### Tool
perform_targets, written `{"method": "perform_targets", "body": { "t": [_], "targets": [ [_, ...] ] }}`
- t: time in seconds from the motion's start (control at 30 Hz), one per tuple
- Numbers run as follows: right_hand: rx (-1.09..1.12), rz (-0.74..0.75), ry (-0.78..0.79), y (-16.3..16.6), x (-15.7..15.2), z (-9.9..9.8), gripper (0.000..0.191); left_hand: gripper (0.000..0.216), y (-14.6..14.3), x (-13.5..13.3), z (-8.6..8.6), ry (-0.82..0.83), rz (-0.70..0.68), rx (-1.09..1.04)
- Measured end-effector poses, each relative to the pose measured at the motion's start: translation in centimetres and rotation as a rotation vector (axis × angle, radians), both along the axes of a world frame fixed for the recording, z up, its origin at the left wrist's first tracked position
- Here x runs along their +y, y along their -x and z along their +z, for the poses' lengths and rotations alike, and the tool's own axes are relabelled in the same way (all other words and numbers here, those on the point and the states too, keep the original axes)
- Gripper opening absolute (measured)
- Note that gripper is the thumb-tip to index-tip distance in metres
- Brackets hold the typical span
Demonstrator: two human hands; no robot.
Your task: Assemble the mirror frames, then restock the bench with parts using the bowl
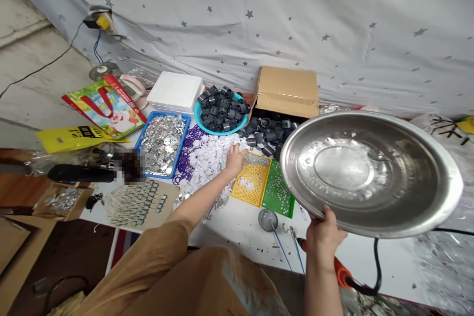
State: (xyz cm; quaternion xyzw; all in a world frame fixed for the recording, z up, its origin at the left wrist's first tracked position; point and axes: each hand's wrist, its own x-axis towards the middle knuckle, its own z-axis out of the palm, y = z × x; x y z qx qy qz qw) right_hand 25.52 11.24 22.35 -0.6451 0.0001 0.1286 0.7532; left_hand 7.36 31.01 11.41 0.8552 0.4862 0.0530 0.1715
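**Work table seen from the head-worn camera; clock positions are read around the left hand.** The left hand (235, 159), reaching in from 7 o'clock on a bare forearm, rests on a heap of white paper-like scraps (205, 165); its fingers are lightly curved, and whether they pinch a scrap cannot be told. Just beside it at 4 o'clock lie a yellow perforated board (252, 182) and a green perforated board (277, 191), touching each other. The right hand (324, 237) is clenched on the rim of a stainless steel basin (370, 173), which it holds tilted up, hollow toward the camera, above the table at 3 to 4 o'clock. Purple plastic rings (188, 153) border the scraps at 9 o'clock, next to a blue tray of silver metal discs (162, 144) at 10 o'clock. A teal bowl of dark grey plastic cylinders (221, 111) sits at 11 o'clock, and more loose cylinders (264, 136) spill from an open cardboard box (286, 91) at 1 o'clock. A white foam box (176, 91) and a printed bag (105, 106) stand farther off at 10 to 11 o'clock, against a star-printed sheet (296, 19).
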Motion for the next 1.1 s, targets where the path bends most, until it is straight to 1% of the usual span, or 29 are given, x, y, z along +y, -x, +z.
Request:
{"method": "perform_targets", "body": {
  "t": [0.03, 0.1, 0.2, 0.3, 0.4, 0.47, 0.53, 0.6, 0.67, 0.73, 0.77, 0.83, 0.87, 0.9, 0.93, 0.97, 1.0, 1.03, 1.07, 1.1],
  "targets": [
    [0.000, 0.008, 0.000, 0.3, 0.2, 0.2, 0.070, 0.045, 0.7, -0.3, 0.0, -0.006, -0.002, 0.008],
    [0.004, 0.020, -0.010, 0.9, 0.5, 0.6, 0.071, 0.047, 1.3, -2.0, -0.7, 0.014, -0.082, 0.015],
    [0.007, 0.033, -0.030, 1.6, 0.7, 1.4, 0.074, 0.047, 0.6, -6.0, -3.2, 0.066, -0.231, 0.020],
    [-0.039, 0.058, -0.030, 2.0, 0.1, 1.9, 0.074, 0.033, -0.3, -8.9, -5.4, 0.073, -0.255, 0.019],
    [-0.105, 0.062, -0.027, 2.0, -0.7, 1.9, 0.074, 0.025, -0.4, -9.5, -6.3, 0.066, -0.245, -0.022],
    [-0.113, 0.052, -0.009, 2.0, -1.1, 1.8, 0.076, 0.024, 0.0, -9.0, -6.1, 0.054, -0.230, -0.067],
    [-0.108, 0.076, 0.015, 2.1, -1.2, 1.7, 0.075, 0.025, 0.5, -8.2, -5.2, 0.028, -0.193, -0.118],
    [-0.112, 0.131, 0.028, 2.4, -1.1, 1.8, 0.073, 0.031, 1.1, -6.9, -3.8, -0.005, -0.140, -0.167],
    [-0.125, 0.172, 0.021, 3.1, -0.8, 2.1, 0.071, 0.042, 2.3, -5.4, -1.9, -0.043, -0.069, -0.236],
    [-0.142, 0.197, -0.002, 3.9, -0.4, 2.4, 0.071, 0.054, 4.8, -3.8, -0.2, -0.088, 0.017, -0.346],
    [-0.148, 0.205, -0.014, 4.4, -0.3, 2.6, 0.070, 0.058, 6.7, -3.2, 0.5, -0.102, 0.070, -0.410],
    [-0.152, 0.222, -0.027, 5.4, -0.1, 2.9, 0.068, 0.055, 11.8, -2.7, 1.0, -0.070, 0.216, -0.494],
    [-0.149, 0.234, -0.027, 5.9, 0.0, 3.1, 0.067, 0.054, 14.7, -3.0, 0.9, -0.005, 0.319, -0.499],
    [-0.147, 0.245, -0.025, 6.3, 0.1, 3.2, 0.066, 0.055, 17.8, -3.6, 0.4, 0.100, 0.455, -0.467],
    [-0.147, 0.252, -0.025, 6.8, 0.2, 3.2, 0.066, 0.056, 20.6, -4.4, -0.2, 0.155, 0.531, -0.433],
    [-0.147, 0.254, -0.025, 7.2, 0.3, 3.2, 0.067, 0.060, 23.2, -5.4, -1.0, 0.196, 0.573, -0.405],
    [-0.148, 0.252, -0.029, 7.5, 0.5, 3.2, 0.068, 0.069, 25.3, -6.6, -2.0, 0.244, 0.595, -0.375],
    [-0.147, 0.249, -0.036, 7.8, 0.6, 3.1, 0.068, 0.078, 26.8, -7.7, -2.9, 0.285, 0.594, -0.349],
    [-0.144, 0.248, -0.043, 8.0, 0.8, 3.0, 0.069, 0.086, 27.7, -8.8, -3.9, 0.321, 0.577, -0.330],
    [-0.138, 0.246, -0.048, 8.2, 1.0, 2.9, 0.069, 0.093, 28.0, -9.7, -4.8, 0.352, 0.550, -0.316]
  ]
}}
